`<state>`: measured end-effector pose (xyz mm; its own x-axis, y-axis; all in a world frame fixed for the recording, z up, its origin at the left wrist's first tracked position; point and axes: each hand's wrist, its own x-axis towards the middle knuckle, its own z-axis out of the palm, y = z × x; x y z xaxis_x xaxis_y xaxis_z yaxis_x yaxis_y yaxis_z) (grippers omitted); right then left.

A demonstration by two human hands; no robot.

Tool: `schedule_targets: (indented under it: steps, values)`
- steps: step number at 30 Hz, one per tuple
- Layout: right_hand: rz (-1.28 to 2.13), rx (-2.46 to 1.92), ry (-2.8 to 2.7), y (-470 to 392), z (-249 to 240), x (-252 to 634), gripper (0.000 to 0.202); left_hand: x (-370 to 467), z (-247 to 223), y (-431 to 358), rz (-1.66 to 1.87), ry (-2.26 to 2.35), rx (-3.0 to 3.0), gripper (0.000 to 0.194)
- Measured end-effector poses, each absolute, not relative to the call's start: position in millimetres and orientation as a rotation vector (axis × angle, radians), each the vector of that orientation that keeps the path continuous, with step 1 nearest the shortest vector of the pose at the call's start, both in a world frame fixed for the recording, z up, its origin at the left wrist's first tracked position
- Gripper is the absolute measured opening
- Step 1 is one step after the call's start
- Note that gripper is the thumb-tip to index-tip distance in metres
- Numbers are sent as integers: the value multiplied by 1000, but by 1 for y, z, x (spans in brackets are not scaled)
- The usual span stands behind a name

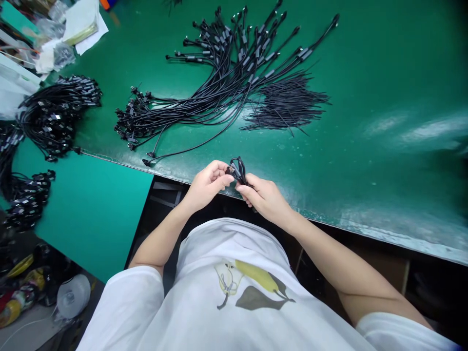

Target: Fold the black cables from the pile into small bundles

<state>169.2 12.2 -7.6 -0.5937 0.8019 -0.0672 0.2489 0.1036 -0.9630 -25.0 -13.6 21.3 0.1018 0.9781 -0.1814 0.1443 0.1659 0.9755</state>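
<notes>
Just over the table's front edge, both hands meet at a coiled black cable [239, 170]. My right hand [261, 195] is closed around the looped part. With thumb and fingers pinched, my left hand [212, 183] grips the cable's connector end at the left side of the coil. Beyond the hands lies a spread bundle of black cables [197, 105] with connectors at both ends and grey sleeves. One loose cable curves out toward the front edge. To the right of the bundle is a pile of thin black ties [287, 103].
The green table [383, 161] runs across the view. At left, heaps of coiled cables [54, 114] lie beside papers [82, 24] and plastic bags. A lower green board [95, 209] adjoins the front edge. A white spool [73, 296] sits at the bottom left.
</notes>
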Motion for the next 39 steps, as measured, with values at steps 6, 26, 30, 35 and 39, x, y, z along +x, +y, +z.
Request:
schedule_targets:
  steps: [6, 26, 30, 35, 39]
  values:
    - [1952, -828, -1597, 20, -7, 174, 43, -27, 31, -16, 1004, 1272, 1859, 35]
    - [2192, -828, -1219, 18, -9, 176, 42, -17, 24, -14, 986, 985, 1378, 51]
    - [2083, -966, -1378, 18, -10, 176, 45, -12, 19, -12, 1020, 1167, 1400, 49]
    - [1797, -1047, -1660, 17, -10, 180, 38, -13, 22, -10, 944, 1238, 1474, 44]
    - [982, -1184, -2061, 11, -13, 183, 39, -13, 24, -6, 958, 1245, 1383, 43]
